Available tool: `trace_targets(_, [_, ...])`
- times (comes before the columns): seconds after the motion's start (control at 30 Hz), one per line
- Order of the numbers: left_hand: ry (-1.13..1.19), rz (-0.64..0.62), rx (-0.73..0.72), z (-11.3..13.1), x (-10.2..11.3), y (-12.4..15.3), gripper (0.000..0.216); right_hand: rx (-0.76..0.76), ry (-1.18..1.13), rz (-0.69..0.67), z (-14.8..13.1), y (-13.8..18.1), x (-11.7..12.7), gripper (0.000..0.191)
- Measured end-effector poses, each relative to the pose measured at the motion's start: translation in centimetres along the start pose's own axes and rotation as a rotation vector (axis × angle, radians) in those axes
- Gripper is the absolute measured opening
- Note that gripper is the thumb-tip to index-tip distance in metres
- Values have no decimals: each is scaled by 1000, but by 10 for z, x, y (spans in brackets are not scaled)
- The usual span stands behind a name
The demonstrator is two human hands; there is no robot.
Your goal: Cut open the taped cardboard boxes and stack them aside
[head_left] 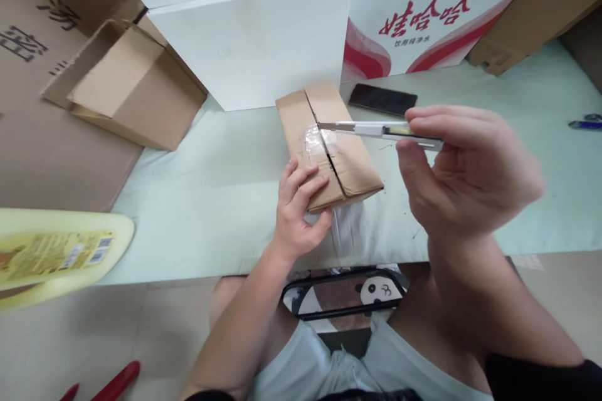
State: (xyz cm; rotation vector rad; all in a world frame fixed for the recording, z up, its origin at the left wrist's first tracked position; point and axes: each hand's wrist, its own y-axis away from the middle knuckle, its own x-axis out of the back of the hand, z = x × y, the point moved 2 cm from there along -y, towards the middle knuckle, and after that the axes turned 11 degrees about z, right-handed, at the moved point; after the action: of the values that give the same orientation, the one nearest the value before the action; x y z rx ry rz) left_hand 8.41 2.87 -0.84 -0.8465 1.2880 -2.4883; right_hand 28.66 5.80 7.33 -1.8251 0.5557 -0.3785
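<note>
A small brown cardboard box [350, 156] lies on the pale green table [207, 200], its top flaps closed with clear tape across the seam. My left hand [298, 210] presses on the box's near left corner, fingers resting on the top flap. A white utility knife [376, 130] is pinched in my right hand [463, 169], held level above the box. Its blade tip touches the taped seam near the middle of the lid.
A black phone [382, 99] lies behind the box. A white carton with red print [423, 19] and a plain white carton [254, 37] stand at the back. An open brown box [134, 84] sits left, a yellow bottle [51, 254] near left, a pen [584, 123] far right.
</note>
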Motion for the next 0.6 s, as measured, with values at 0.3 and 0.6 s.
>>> trace_targets(0.3, [-24,-10,2,2,0,0,43,-148,-12,-172,-8,5,2,40])
trace_targets(0.6, [-6,-14,24,3,-1,2,46,-207,-132,-208,2,20,-7,27])
